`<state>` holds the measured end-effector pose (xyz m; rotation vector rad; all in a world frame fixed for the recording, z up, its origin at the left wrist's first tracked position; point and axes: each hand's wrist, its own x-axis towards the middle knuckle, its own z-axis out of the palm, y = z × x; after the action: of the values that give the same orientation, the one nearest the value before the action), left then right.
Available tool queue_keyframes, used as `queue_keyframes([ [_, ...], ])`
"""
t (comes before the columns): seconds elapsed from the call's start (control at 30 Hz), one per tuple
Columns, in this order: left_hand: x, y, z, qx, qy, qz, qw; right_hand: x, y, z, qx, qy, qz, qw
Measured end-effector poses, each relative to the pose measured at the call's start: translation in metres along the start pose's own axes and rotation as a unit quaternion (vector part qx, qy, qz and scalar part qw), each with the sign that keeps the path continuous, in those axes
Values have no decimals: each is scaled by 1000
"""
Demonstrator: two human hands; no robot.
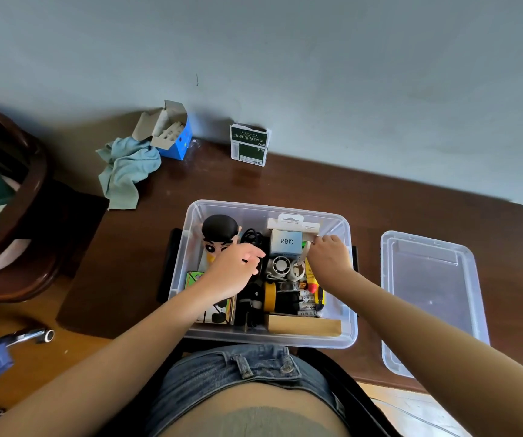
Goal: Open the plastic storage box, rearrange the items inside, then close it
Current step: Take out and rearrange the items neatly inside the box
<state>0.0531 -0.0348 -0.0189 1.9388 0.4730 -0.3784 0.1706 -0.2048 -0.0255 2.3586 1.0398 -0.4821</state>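
Observation:
The clear plastic storage box [187, 234] stands open on the brown table near its front edge. Its clear lid [427, 294] lies flat on the table to the right. Inside are a cartoon figure [219, 231], a black cable [252, 236], a grey box marked Q88 [285, 242], a white carton [293, 223], a small white fan [280, 266], a yellow-and-black torch [277, 298], batteries [309, 305] and a wooden block [304, 324]. My left hand [235, 269] reaches in with curled fingers beside the cable. My right hand [327, 255] curls against something at the box's right side, hidden by the hand.
At the back of the table stand an open blue carton [175, 134], a crumpled light-blue cloth [127, 168] and a green-and-white packet [249, 145]. A dark wooden chair [17, 200] is at the left. A metal tool [30, 337] lies at lower left.

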Motion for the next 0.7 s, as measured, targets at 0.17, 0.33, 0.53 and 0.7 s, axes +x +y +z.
queue_keyframes([
  [0.17, 2, 11, 4, 3, -12, -6, 1000, -16, -5, 3, 3, 1, -16, 1000],
  [0.33, 10, 21, 13, -33, -4, -6, 999, -21, -6, -8, 155, 28, 54, 986],
  [0.53, 23, 23, 16, -33, 20, -12, 999, -12, -17, -7, 717, 0, 198, 669],
  [0.7, 27, 27, 16, 58, 71, -4, 996, -9, -22, -2, 731, -17, 223, 645],
])
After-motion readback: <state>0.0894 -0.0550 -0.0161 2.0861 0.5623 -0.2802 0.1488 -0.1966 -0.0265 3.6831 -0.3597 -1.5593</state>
